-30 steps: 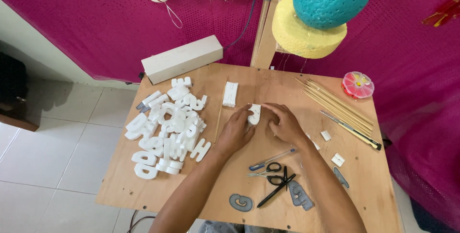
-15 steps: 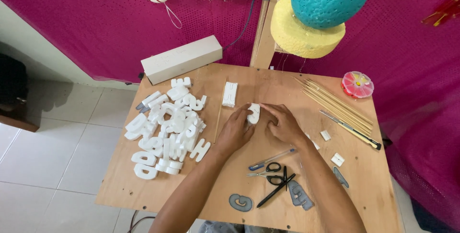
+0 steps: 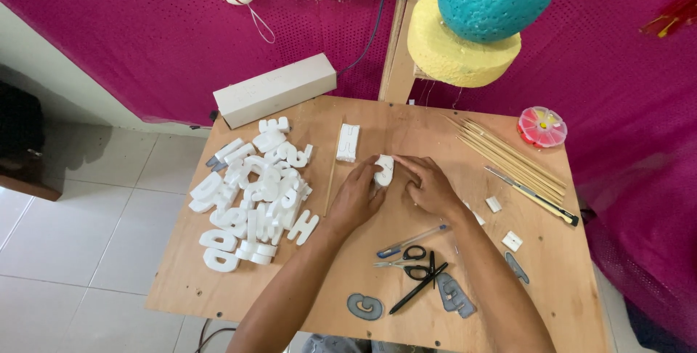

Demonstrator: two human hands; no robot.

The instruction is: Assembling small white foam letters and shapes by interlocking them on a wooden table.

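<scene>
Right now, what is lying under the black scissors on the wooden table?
Under the black scissors lies the bare wooden table; a blue pen lies just above them, grey letter cutouts below. What their blades cover is hidden.

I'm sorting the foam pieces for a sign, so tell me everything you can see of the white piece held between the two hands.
The white foam piece is small, thick and matte, cut with curved edges like a letter; its exact shape is partly hidden. It lies flat on the plywood table, near the middle. The left hand touches its left side, and the right hand its right, fingers on top.
</scene>
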